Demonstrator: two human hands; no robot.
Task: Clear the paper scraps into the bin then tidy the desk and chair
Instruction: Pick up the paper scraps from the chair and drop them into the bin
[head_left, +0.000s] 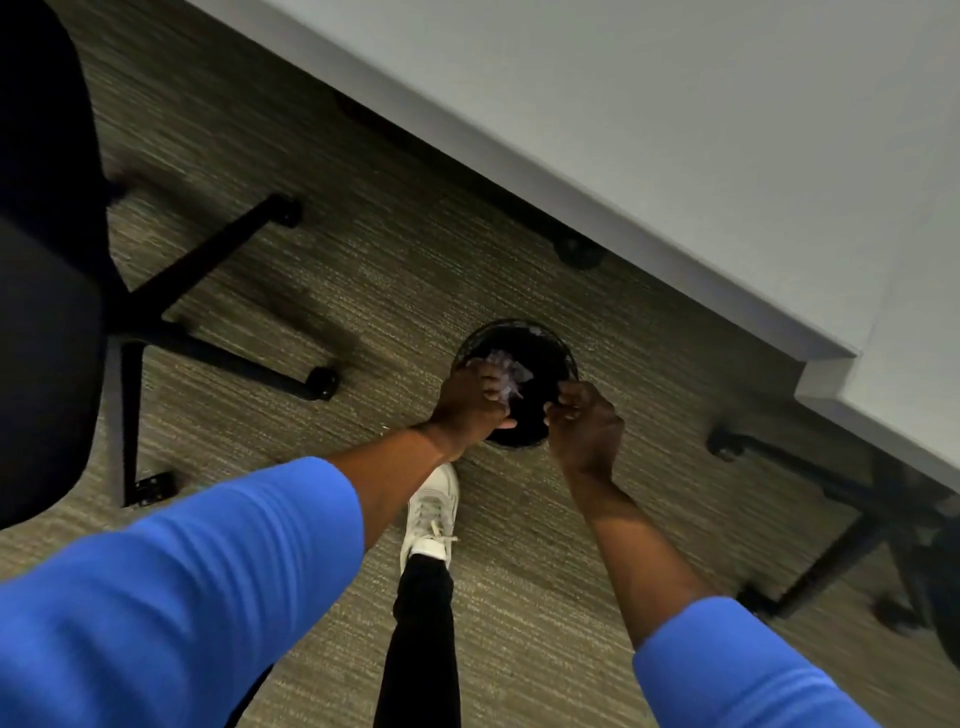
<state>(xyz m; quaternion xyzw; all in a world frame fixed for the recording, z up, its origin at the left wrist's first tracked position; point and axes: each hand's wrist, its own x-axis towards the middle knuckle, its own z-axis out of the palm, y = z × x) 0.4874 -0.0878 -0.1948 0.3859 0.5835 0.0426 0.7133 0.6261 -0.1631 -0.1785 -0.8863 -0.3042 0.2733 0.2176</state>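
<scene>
Both hands are held over the bin (566, 353), probably so the scraps (506, 371) drop inside. Left hand (470, 402): fingers curled round white scraps above the opening. Right hand (584, 426): fingers curled at the near rim; contents cannot be determined. The bin stands on carpet (363, 260), between chair (47, 260) and desk (675, 130) edge.

The bin (540, 364) sits just below the fingers (488, 387) of the left hand (470, 402) and right hand (584, 423), with paper scraps (506, 370) at the left fingertips. The desk (675, 130) lies beyond the fingers, and the chair (52, 260) is well to their left.

Carpet floor (415, 260) — black bin (558, 353), chair base (208, 332), white shoe (431, 509) on it.
</scene>
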